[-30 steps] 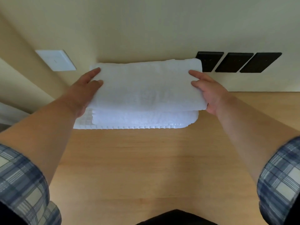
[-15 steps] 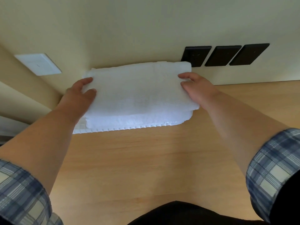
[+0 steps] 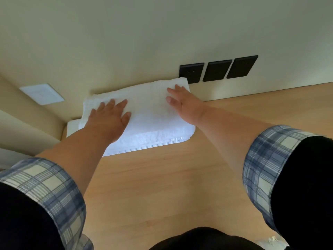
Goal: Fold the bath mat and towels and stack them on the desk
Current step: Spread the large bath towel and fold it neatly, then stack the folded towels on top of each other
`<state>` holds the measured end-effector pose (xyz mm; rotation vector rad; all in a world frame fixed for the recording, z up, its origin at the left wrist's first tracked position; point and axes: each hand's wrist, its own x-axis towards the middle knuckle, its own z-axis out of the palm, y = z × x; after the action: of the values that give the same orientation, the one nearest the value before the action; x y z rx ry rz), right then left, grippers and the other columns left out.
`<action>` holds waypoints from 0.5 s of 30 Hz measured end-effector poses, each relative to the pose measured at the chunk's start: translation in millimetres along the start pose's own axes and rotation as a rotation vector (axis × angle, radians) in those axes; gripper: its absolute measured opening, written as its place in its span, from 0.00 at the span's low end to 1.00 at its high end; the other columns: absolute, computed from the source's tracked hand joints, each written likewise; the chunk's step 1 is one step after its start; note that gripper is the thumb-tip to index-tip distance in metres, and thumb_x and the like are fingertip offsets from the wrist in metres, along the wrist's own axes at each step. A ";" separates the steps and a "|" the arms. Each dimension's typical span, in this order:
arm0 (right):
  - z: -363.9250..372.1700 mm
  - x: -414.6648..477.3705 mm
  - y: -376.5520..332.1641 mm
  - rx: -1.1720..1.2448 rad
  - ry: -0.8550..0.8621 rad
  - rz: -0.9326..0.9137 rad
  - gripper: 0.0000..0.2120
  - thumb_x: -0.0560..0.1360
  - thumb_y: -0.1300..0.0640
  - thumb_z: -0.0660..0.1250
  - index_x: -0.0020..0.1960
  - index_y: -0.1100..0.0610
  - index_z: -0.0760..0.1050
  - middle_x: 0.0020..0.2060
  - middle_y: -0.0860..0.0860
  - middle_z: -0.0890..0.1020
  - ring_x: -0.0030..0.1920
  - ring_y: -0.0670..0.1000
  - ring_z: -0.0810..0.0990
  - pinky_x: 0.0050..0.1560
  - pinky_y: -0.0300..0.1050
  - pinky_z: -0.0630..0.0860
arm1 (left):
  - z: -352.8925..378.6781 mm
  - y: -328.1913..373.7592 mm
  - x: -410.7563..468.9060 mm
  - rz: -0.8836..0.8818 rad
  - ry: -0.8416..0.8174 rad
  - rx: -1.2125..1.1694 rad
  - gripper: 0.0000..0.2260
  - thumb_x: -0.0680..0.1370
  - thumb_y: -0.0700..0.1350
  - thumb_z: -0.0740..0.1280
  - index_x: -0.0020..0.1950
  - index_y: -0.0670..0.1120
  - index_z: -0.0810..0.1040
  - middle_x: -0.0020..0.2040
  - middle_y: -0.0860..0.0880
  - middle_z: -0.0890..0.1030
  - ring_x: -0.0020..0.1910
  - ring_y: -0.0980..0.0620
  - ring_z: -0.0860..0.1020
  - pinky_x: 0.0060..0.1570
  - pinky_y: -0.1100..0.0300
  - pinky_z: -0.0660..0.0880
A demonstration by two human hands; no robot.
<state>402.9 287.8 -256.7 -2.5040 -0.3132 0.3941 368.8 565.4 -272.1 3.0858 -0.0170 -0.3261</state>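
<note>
Lying beneath the left hand (image 3: 108, 120) and right hand (image 3: 183, 103), both flat with straight fingers (image 3: 121, 104), the towel stack (image 3: 153, 118) abutted the wall (image 3: 162, 33); desk (image 3: 180, 177) extended rightward.

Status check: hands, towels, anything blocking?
Both open: left hand and right hand, palms flat on top towel. Beneath it ribbed mat, on desk, against wall. Nothing in the way.

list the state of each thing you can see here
white terry towel, folded, lying on top
white ribbed bath mat, folded, under the towel on the light wooden desk
left hand, flat on the towel, fingers straight
right hand, flat on the towel, fingers straight
</note>
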 end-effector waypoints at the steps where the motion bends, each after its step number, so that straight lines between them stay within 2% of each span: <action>1: -8.0 -9.6 1.6 0.101 0.050 0.005 0.27 0.84 0.40 0.49 0.81 0.47 0.54 0.81 0.50 0.50 0.80 0.48 0.45 0.77 0.48 0.45 | -4.2 6.9 -2.4 -0.007 0.010 0.023 0.29 0.79 0.64 0.41 0.80 0.58 0.46 0.81 0.47 0.49 0.79 0.43 0.48 0.76 0.43 0.48; 3: -24.0 -34.1 11.8 0.129 0.114 0.005 0.27 0.84 0.41 0.51 0.80 0.49 0.56 0.80 0.50 0.55 0.80 0.50 0.51 0.77 0.46 0.49 | -13.7 31.9 -11.8 0.054 0.041 0.066 0.30 0.80 0.64 0.45 0.81 0.56 0.46 0.81 0.46 0.48 0.79 0.43 0.47 0.76 0.44 0.47; 5: -39.2 -61.3 28.3 -0.008 0.140 0.026 0.28 0.83 0.41 0.52 0.80 0.51 0.57 0.79 0.51 0.58 0.79 0.54 0.52 0.77 0.52 0.53 | -25.6 72.8 -23.7 0.173 0.082 0.087 0.32 0.81 0.65 0.48 0.81 0.54 0.46 0.81 0.45 0.48 0.79 0.44 0.46 0.76 0.46 0.46; 7: -55.4 -93.5 47.3 -0.137 0.133 0.134 0.32 0.82 0.37 0.51 0.81 0.50 0.52 0.80 0.51 0.53 0.80 0.54 0.47 0.78 0.57 0.51 | -39.2 121.2 -40.4 0.275 0.111 0.100 0.33 0.80 0.65 0.49 0.81 0.53 0.46 0.81 0.46 0.49 0.79 0.45 0.46 0.77 0.46 0.46; 10: -81.9 -149.7 82.9 -0.294 0.142 0.268 0.38 0.79 0.32 0.50 0.81 0.51 0.47 0.81 0.52 0.49 0.80 0.54 0.43 0.78 0.59 0.49 | -55.6 193.9 -68.6 0.390 0.114 0.146 0.35 0.79 0.67 0.49 0.81 0.51 0.48 0.81 0.46 0.49 0.79 0.45 0.45 0.77 0.45 0.46; 15: -151.2 -275.2 153.0 -0.394 0.191 0.425 0.43 0.76 0.27 0.46 0.82 0.52 0.43 0.81 0.50 0.45 0.80 0.52 0.40 0.78 0.60 0.45 | -83.8 329.7 -121.0 0.485 0.129 0.217 0.37 0.78 0.69 0.47 0.81 0.50 0.50 0.81 0.46 0.52 0.79 0.44 0.48 0.76 0.45 0.48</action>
<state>220.2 3.5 -168.3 -2.9700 0.2483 0.2713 265.7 240.9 -151.9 3.1577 -0.8288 -0.1060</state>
